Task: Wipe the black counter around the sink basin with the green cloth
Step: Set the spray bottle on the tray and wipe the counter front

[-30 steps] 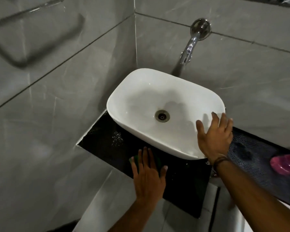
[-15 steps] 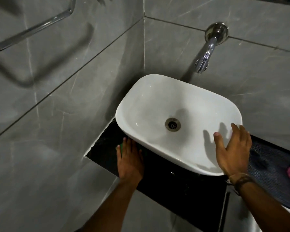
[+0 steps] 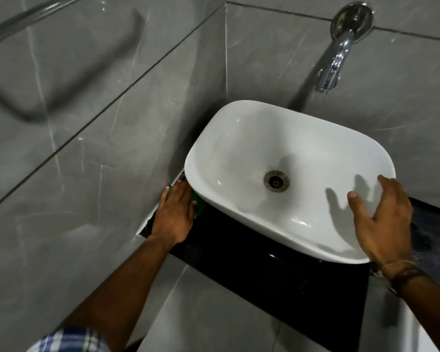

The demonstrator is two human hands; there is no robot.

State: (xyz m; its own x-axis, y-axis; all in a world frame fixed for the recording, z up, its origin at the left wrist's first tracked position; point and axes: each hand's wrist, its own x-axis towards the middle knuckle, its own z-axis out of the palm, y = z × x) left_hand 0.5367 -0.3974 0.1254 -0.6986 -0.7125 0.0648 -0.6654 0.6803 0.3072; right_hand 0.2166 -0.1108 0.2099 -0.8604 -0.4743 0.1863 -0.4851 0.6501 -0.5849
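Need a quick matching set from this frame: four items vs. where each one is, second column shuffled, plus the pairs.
Items
1. green cloth
2. right hand
3. tap
4. drain

Places
A. on the grey wall above the basin
B. bottom of the white basin
C. under the left hand, on the black counter by the left wall
D. at the basin's near right rim

Pairs: 1-C, 2-D, 3-A, 4-B

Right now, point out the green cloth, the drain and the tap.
green cloth (image 3: pixel 198 203): head view, the edge showing beside the left hand's fingers.
drain (image 3: pixel 276 180): head view, middle of the metal ring in the basin floor.
tap (image 3: pixel 335 64): head view, the chrome spout below its wall plate.
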